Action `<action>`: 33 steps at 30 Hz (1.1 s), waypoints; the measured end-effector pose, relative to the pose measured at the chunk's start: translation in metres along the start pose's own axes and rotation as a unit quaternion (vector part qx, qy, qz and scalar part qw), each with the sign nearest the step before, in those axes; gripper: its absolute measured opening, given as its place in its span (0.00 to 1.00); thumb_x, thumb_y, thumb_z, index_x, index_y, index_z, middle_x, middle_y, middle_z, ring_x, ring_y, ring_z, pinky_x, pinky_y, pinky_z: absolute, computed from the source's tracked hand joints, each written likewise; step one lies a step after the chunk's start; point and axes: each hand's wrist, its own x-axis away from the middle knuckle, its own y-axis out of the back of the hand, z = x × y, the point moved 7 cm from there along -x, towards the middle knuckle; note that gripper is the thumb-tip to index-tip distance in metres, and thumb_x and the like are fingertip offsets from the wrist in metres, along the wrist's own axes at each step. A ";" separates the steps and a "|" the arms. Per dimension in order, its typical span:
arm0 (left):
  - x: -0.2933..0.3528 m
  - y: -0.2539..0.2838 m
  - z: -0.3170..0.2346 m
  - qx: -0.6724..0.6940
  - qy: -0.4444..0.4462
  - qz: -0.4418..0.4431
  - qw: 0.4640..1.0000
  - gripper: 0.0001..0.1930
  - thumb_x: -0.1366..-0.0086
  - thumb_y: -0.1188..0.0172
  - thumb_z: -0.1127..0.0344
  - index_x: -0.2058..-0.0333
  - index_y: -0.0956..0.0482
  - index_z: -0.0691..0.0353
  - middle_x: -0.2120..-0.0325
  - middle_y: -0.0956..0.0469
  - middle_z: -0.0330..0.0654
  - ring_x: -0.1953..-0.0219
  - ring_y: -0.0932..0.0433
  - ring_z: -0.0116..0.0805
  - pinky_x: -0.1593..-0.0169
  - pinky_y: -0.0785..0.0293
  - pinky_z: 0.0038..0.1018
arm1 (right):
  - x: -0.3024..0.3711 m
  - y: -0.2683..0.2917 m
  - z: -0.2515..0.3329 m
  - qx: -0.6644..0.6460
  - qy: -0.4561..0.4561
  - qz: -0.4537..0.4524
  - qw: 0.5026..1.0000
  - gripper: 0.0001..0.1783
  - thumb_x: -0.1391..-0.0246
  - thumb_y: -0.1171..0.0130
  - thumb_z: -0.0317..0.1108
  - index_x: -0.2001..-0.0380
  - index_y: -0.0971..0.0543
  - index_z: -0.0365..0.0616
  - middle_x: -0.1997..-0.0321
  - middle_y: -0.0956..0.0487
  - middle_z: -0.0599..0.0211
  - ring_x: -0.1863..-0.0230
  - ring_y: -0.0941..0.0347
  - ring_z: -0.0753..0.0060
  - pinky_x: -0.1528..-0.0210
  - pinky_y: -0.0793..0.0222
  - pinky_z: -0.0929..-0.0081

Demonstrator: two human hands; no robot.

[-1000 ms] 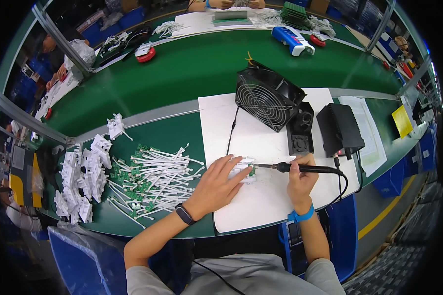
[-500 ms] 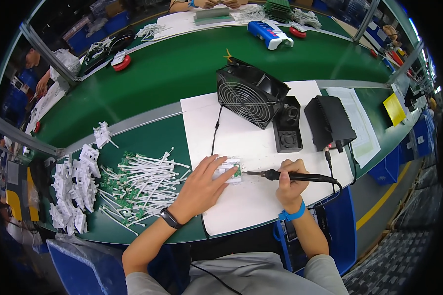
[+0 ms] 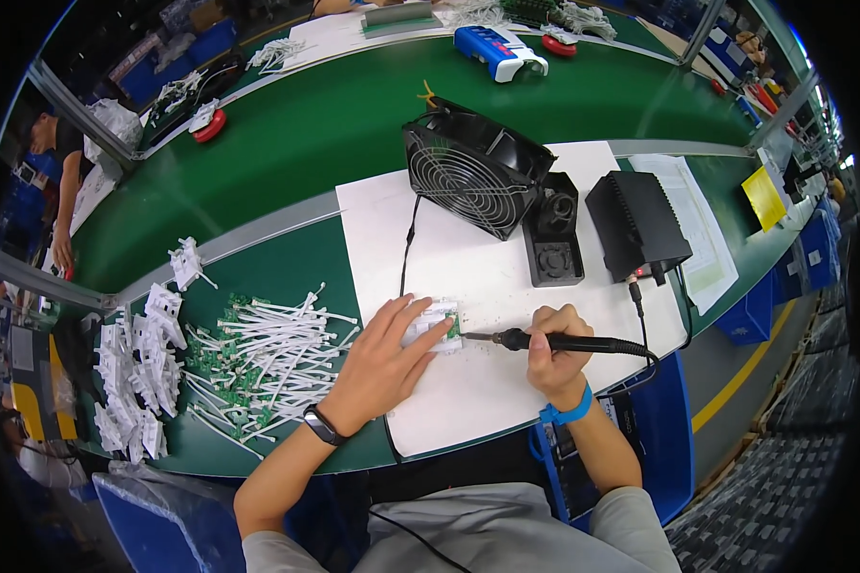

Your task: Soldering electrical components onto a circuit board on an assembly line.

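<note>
Board (image 3: 454, 326) at mid-frame, iron (image 3: 515, 339) at its edge

We find the board at the right end of a white housing (image 3: 443, 346), just below frame centre. The left hand (image 3: 377, 361) lies over the housing, fingers extended and slightly parted. The right hand (image 3: 557, 358) grips the iron; we cannot tell whether its tip (image 3: 470, 336) touches the board. We note wires (image 3: 287, 349) heaped left of centre and a fan (image 3: 473, 172) above centre.

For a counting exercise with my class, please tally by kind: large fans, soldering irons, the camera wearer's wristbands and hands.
Large fan: 1
Soldering iron: 1
Wristbands, black band and blue band: 2
Hands, left hand and right hand: 2
Total: 6
</note>
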 end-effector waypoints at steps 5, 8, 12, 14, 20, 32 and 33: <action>0.001 0.004 -0.001 -0.001 0.003 -0.013 1.000 0.26 0.37 0.34 0.69 0.39 0.22 0.52 0.37 0.29 0.50 0.34 0.31 0.57 0.33 0.32 0.45 | 0.006 0.013 -0.002 -0.001 0.017 -0.065 0.998 0.11 0.40 0.41 0.32 0.73 0.30 0.39 0.82 0.29 0.66 0.82 0.37 0.78 0.78 0.43 0.78; 0.002 0.003 -0.005 -0.023 -0.003 -0.022 0.999 0.26 0.37 0.33 0.67 0.39 0.21 0.51 0.37 0.28 0.50 0.36 0.29 0.55 0.35 0.29 0.43 | 0.006 0.018 -0.006 0.003 0.023 -0.103 0.994 0.11 0.37 0.42 0.33 0.71 0.30 0.39 0.81 0.29 0.67 0.81 0.39 0.80 0.78 0.45 0.79; -0.002 0.008 -0.016 -0.084 -0.008 -0.059 0.995 0.24 0.38 0.30 0.60 0.42 0.20 0.51 0.42 0.24 0.48 0.44 0.21 0.48 0.45 0.21 0.38 | 0.007 0.022 -0.007 -0.014 -0.010 -0.158 0.987 0.10 0.33 0.43 0.32 0.66 0.29 0.37 0.76 0.28 0.68 0.78 0.39 0.83 0.75 0.46 0.81; -0.010 0.010 -0.021 -0.112 -0.006 -0.072 0.991 0.23 0.38 0.30 0.57 0.44 0.19 0.52 0.44 0.22 0.47 0.48 0.18 0.45 0.50 0.19 0.36 | 0.005 0.022 -0.008 -0.022 -0.026 -0.160 0.987 0.07 0.33 0.43 0.29 0.62 0.27 0.36 0.73 0.27 0.67 0.76 0.35 0.82 0.72 0.41 0.81; -0.055 -0.013 -0.015 -0.167 0.034 -0.066 0.983 0.22 0.40 0.29 0.54 0.51 0.18 0.59 0.52 0.19 0.43 0.56 0.18 0.38 0.62 0.20 0.34 | 0.000 0.027 -0.010 -0.063 -0.045 -0.190 0.979 0.10 0.34 0.41 0.25 0.53 0.27 0.35 0.67 0.21 0.59 0.72 0.25 0.78 0.71 0.29 0.83; -0.018 -0.018 -0.013 -0.064 0.069 -0.088 0.992 0.29 0.38 0.32 0.63 0.37 0.24 0.58 0.33 0.34 0.58 0.34 0.33 0.57 0.36 0.31 0.44 | -0.001 0.022 -0.010 -0.085 -0.022 -0.165 0.982 0.10 0.37 0.36 0.24 0.55 0.25 0.34 0.70 0.19 0.60 0.74 0.24 0.77 0.69 0.27 0.82; -0.017 -0.021 -0.012 -0.063 0.070 -0.087 0.992 0.29 0.38 0.32 0.63 0.37 0.24 0.58 0.33 0.34 0.58 0.34 0.33 0.57 0.36 0.31 0.44 | 0.000 0.020 -0.012 -0.061 -0.038 -0.150 0.986 0.10 0.37 0.35 0.24 0.56 0.24 0.34 0.71 0.19 0.60 0.74 0.23 0.77 0.69 0.27 0.82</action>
